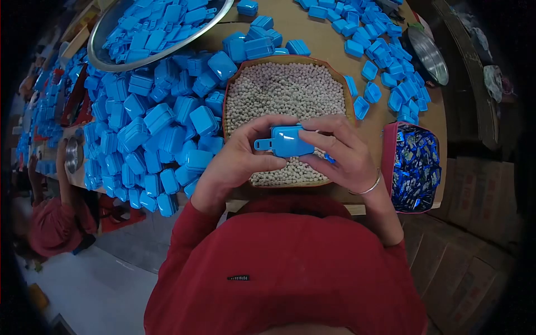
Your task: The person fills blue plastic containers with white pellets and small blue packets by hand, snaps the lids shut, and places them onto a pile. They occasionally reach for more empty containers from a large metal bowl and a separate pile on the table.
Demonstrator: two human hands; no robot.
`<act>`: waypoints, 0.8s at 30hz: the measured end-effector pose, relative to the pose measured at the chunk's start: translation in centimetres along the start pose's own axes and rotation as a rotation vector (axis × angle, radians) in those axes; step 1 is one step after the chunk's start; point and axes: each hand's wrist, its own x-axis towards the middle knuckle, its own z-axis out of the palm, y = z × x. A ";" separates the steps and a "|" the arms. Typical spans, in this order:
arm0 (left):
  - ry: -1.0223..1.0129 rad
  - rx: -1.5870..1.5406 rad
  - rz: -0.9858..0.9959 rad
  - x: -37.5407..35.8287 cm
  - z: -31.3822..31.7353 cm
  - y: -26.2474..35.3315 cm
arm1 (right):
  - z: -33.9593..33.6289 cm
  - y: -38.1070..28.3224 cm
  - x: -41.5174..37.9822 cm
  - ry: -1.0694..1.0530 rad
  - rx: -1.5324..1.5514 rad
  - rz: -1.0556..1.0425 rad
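Note:
A small blue plastic case (291, 142), shaped like a tiny suitcase with a slotted handle tab pointing left, is held between both hands. My left hand (237, 153) grips its left end, thumb below and fingers above. My right hand (346, 149) closes on its right end, fingers across the top; another bit of blue shows beneath these fingers. Directly under the hands stands a tray (230, 84) filled with small pale round pellets (285, 89).
A heap of blue cases (151, 125) covers the table to the left, below a metal bowl (192, 42) of flat blue pieces. Open blue halves (385, 67) lie at the right, near a metal dish (429, 54) and a container of shiny packets (416, 167). Another person (58, 223) sits at far left.

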 end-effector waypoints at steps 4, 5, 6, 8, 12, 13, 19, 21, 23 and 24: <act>0.003 0.103 0.018 0.0 0.1 0.1 | -0.3 0.2 -0.3 0.015 0.097 0.029; 0.000 0.134 0.033 0.0 0.1 0.1 | -0.3 0.3 -0.3 0.018 0.131 0.028; -0.018 0.094 0.013 0.0 0.0 0.2 | -0.3 0.4 -0.3 0.020 0.165 0.027; -0.053 0.012 -0.028 -0.1 -0.3 0.5 | -0.3 0.4 -0.2 0.023 0.173 0.020; -0.043 0.060 -0.027 0.0 -0.3 1.0 | -0.4 0.3 0.1 0.006 0.118 -0.007; -0.051 0.036 -0.004 0.0 -0.4 0.7 | -0.5 0.2 0.3 -0.002 0.079 -0.029; 0.079 0.028 0.060 0.0 0.9 0.5 | 0.1 0.3 0.5 0.053 0.207 0.105; 0.110 0.067 0.148 0.0 1.7 1.1 | 0.7 -0.6 0.6 0.158 0.474 0.469; 0.138 0.067 0.226 0.0 2.3 1.7 | 0.8 -0.1 0.2 0.051 0.540 0.492; 0.133 0.081 0.228 0.1 2.4 1.6 | 1.2 -0.6 0.2 0.064 0.602 0.543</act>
